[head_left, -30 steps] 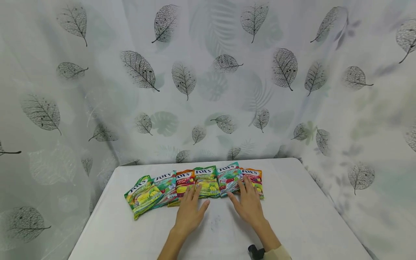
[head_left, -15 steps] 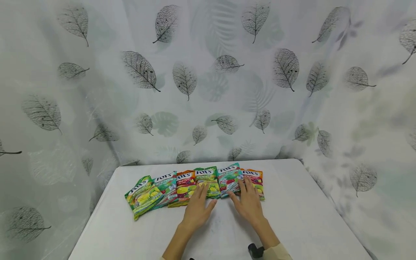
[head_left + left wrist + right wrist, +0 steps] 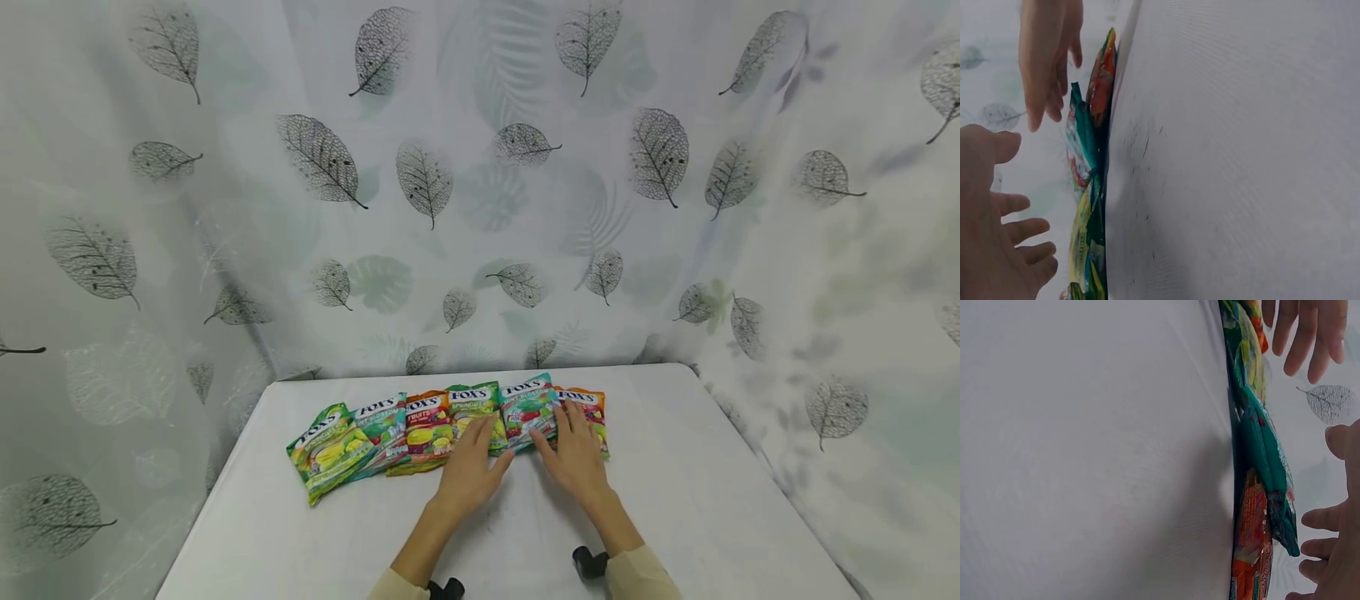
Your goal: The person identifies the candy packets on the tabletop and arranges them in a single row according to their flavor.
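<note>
Several FOX'S candy bags lie in an overlapping row at the back of the white table. My left hand (image 3: 468, 477) hovers fingers forward over the lower part of the green spring tea bag (image 3: 471, 402). My right hand (image 3: 576, 463), fingers spread, is over the seam between the teal mint bag (image 3: 527, 408) and the orange fruits bag (image 3: 591, 403) at the right end. Both wrist views show gaps between the hands and the bags: the left hand (image 3: 991, 231) beside the yellow-green bag (image 3: 1080, 240), the right hand (image 3: 1335, 550) beside the teal bag (image 3: 1263, 450).
Left along the row are another orange fruits bag (image 3: 426, 433), a second teal mint bag (image 3: 384, 429) and a tilted green-yellow bag (image 3: 330, 457). A leaf-print curtain (image 3: 480, 208) hangs behind the white table (image 3: 712, 500). Black wrist mounts (image 3: 588, 562) show near the sleeves.
My left hand has moved right, from the orange fruits bag across to the spring tea bag, closer to the right hand. The right hand and the bags stay about where they were.
</note>
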Available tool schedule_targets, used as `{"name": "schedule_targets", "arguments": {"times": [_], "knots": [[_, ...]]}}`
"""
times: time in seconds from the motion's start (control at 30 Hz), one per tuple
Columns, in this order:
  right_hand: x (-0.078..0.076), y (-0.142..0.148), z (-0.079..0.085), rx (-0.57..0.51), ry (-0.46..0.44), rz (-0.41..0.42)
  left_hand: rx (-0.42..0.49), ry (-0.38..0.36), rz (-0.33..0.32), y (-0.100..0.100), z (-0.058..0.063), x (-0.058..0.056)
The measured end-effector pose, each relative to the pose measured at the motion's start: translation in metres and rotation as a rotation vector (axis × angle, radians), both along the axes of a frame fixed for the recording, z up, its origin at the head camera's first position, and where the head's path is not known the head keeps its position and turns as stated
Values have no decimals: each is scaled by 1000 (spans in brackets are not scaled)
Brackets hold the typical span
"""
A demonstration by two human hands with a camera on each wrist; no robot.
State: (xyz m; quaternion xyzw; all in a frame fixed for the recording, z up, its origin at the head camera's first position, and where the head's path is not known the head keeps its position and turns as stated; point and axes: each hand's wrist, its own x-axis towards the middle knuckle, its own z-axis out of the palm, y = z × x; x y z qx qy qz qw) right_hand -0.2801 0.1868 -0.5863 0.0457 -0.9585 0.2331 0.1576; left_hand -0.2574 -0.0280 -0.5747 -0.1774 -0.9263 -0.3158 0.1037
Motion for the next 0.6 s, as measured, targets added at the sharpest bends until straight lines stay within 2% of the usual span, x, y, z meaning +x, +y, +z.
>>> {"name": "schedule_targets", "arguments": {"times": [0.23, 0.4, 0.6], "knots": [[-9, 0, 1, -6, -1, 11, 39, -84, 6, 10, 1, -9], [-13, 1, 2, -18, 6, 10, 73, -74, 19, 18, 0, -16], [-18, 4, 0, -21, 0, 5, 87, -112, 40, 24, -1, -21]]}}
